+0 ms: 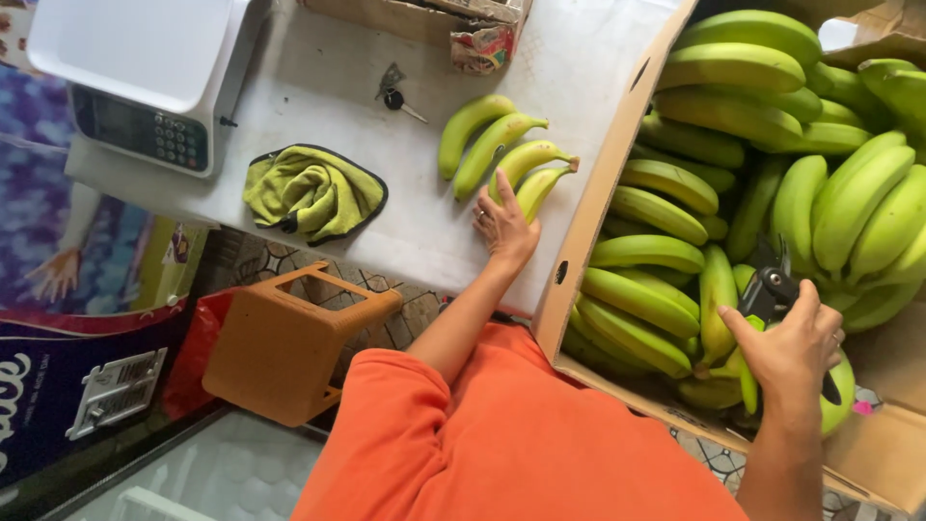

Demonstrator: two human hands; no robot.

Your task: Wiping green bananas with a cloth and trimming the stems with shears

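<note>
My left hand rests on the white counter with its fingers touching a small bunch of green bananas that lies there. My right hand grips black-handled shears over the cardboard box filled with several bunches of green bananas. The shears' tip points into the bananas near the box's front edge. An orange sleeve covers my chest and shoulders below.
A white weighing scale with a keypad stands at the counter's left end. A yellow-green cloth lies beside it, keys farther back. An orange plastic stool stands on the floor under the counter edge.
</note>
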